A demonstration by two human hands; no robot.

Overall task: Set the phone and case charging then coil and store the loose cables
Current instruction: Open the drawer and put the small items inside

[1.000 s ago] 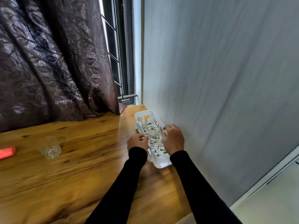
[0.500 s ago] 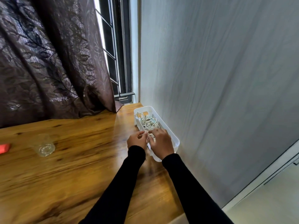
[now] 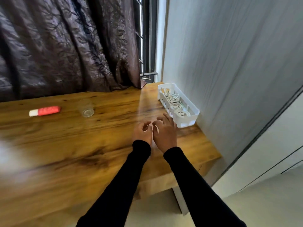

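Coiled cables [image 3: 176, 104] sit inside the white basket [image 3: 193, 107] by the wall, left hand [image 3: 142, 132] and right hand [image 3: 165, 133] just beside it, fingers loosely curled, empty — tuck stray loops below the rim.

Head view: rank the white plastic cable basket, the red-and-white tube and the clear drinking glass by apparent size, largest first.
1. White plastic cable basket, clearly largest.
2. Red-and-white tube.
3. Clear drinking glass, which looks smallest, though blur makes its margin below the tube unsure.
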